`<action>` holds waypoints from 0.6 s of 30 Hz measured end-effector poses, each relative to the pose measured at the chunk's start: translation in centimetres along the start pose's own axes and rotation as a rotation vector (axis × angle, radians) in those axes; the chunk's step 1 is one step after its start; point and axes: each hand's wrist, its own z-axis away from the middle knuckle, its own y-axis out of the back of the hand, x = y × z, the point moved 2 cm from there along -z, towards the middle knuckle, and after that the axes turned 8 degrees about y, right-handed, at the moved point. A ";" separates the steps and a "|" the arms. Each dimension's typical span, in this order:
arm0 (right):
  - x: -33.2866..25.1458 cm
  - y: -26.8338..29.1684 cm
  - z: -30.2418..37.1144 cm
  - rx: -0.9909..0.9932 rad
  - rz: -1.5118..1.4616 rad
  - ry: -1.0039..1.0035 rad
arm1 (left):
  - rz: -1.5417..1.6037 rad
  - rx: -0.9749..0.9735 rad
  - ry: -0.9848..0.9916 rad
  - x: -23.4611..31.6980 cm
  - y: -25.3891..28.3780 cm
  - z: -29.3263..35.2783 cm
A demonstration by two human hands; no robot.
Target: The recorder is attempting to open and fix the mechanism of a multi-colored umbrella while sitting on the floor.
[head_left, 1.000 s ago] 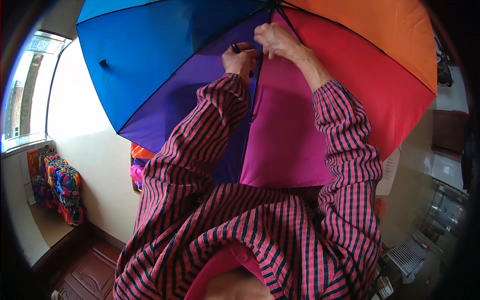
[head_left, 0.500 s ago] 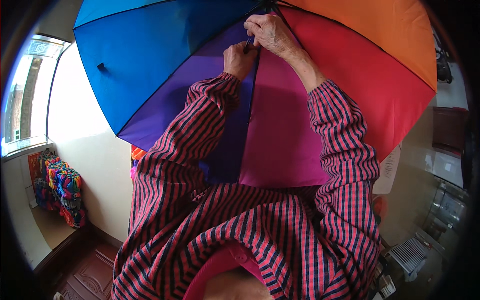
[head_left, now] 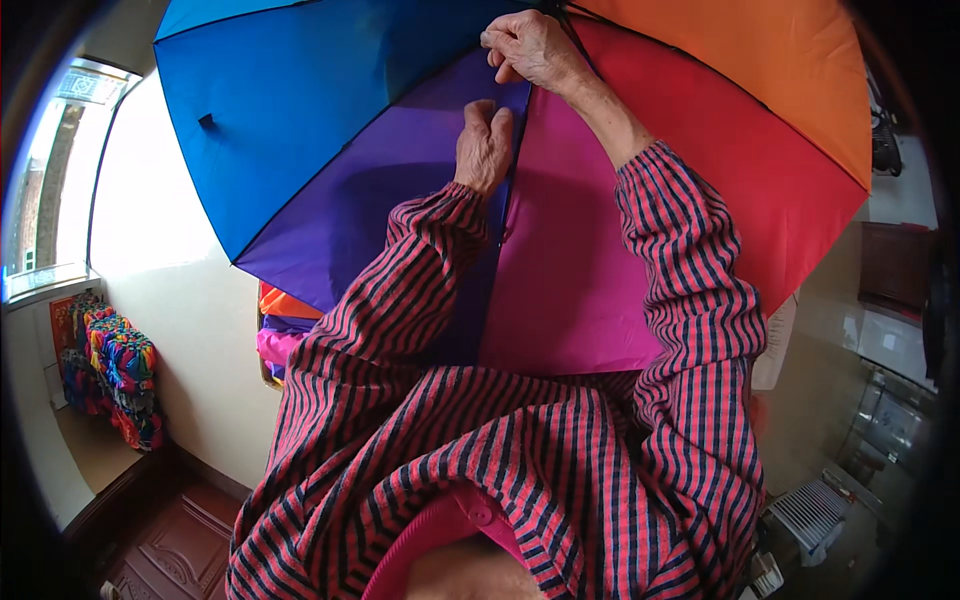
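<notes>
A spread umbrella (head_left: 590,250) with blue, purple, magenta, red and orange panels fills the space before me, its dark ribs showing. My left hand (head_left: 485,148) is raised in front of the purple panel, beside the rib between purple and magenta. Its thumb and fingers point up with a gap between them, and I see nothing in them. Higher up, close to the umbrella's hub, my right hand (head_left: 532,50) has its fingers curled in and pinched together. Whatever they may hold is too small or hidden. Both hands are apart from each other.
Bundles of multicoloured folded fabric (head_left: 122,365) are stacked by the left wall. More bright cloth (head_left: 280,335) lies in a container behind my left sleeve. A dark red carved panel (head_left: 180,550) is at lower left, and a metal rack (head_left: 810,515) at lower right.
My left hand has come down from the dark rib piece beside my right hand, and its fingers have loosened. The right hand has risen slightly. The umbrella has shifted a little.
</notes>
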 end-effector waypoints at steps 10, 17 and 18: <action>0.5 -1.9 -2.2 -0.332 -0.089 -0.391 | 0.074 -0.232 0.195 -0.6 -0.4 -1.3; 0.8 -2.8 -2.2 -0.338 0.013 -0.400 | 0.120 -0.312 0.322 0.3 -0.4 -2.6; 0.7 -2.8 -2.4 -0.301 -0.049 -0.395 | 0.118 -0.313 0.323 0.4 -0.5 -2.6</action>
